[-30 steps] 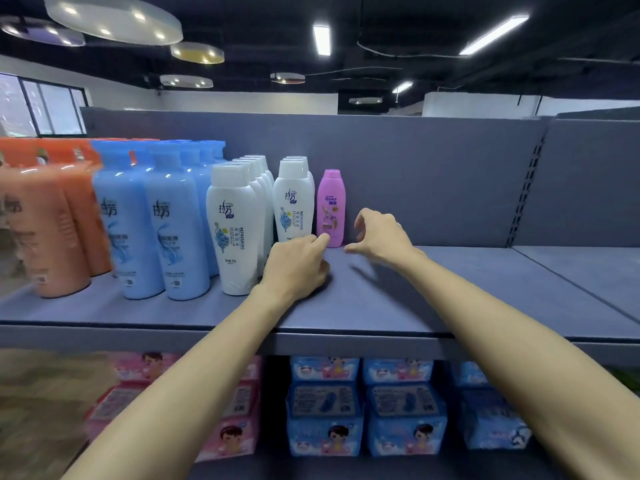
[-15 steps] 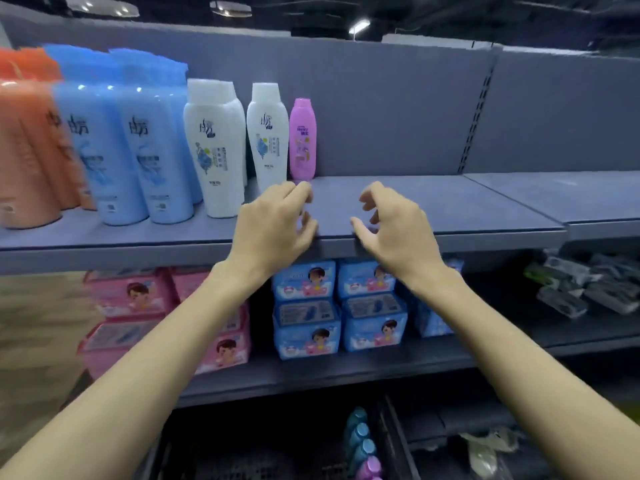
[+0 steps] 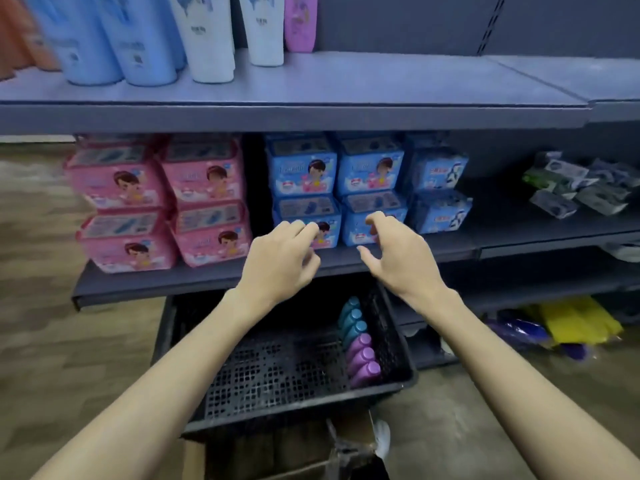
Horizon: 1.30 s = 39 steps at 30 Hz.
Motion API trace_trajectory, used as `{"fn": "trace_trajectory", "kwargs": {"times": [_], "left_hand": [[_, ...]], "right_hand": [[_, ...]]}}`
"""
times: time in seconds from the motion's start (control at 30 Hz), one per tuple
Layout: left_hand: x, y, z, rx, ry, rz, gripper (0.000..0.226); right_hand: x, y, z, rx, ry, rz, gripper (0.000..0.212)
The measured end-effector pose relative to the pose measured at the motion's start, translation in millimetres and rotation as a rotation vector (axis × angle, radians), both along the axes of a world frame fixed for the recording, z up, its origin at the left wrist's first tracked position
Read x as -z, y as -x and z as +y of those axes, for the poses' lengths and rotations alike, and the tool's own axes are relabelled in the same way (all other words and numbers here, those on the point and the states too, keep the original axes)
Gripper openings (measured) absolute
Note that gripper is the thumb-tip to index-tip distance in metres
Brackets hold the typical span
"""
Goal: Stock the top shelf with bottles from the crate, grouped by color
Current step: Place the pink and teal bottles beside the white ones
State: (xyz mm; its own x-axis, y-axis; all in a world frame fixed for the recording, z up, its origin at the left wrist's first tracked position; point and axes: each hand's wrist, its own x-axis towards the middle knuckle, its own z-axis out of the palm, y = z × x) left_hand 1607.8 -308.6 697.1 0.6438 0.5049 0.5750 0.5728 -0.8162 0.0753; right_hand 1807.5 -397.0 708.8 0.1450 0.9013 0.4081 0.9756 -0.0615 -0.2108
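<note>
We see three teal bottles (image 3: 351,318) and three purple bottles (image 3: 362,358) lying in the black crate (image 3: 277,375). Our left hand (image 3: 280,261) and right hand (image 3: 398,258) hover loosely curled, holding nothing.

Both bare forearms reach forward from the bottom corners and come closer together at the wrists. The left hand (image 3: 280,259) shows its back, with fingers loosely curled and holding nothing. The right hand (image 3: 398,259) is the same, thumb pointing toward the left hand.
</note>
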Motion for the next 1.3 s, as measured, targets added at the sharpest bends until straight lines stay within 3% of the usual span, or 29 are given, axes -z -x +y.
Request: {"fn": "trace_trajectory", "kwargs": {"times": [0.43,0.57,0.67,0.77,0.9,1.3], "left_hand": [[126,5,-55,-0.033,0.401,0.109,0.022],[150,0,-64,-0.077,0.505,0.152,0.018],[167,-2,-70,-0.119,0.568,0.201,0.019],[179,-5,-74,-0.12,0.648,0.239,0.023],[188,-11,-77,-0.132,0.727,0.269,0.026],[210,-12,-81,-0.168,0.934,0.353,0.023]], "right_hand": [[131,11,-25,0.107,0.52,0.173,0.045],[164,10,-20,0.181,0.822,0.215,0.052],[185,8,-17,0.188,1.007,0.232,0.038],[200,4,-19,0.153,1.095,0.215,0.028],[215,-2,-23,0.109,1.169,0.092,0.03],[249,-3,-21,-0.122,1.273,-0.015,0.029]]}}
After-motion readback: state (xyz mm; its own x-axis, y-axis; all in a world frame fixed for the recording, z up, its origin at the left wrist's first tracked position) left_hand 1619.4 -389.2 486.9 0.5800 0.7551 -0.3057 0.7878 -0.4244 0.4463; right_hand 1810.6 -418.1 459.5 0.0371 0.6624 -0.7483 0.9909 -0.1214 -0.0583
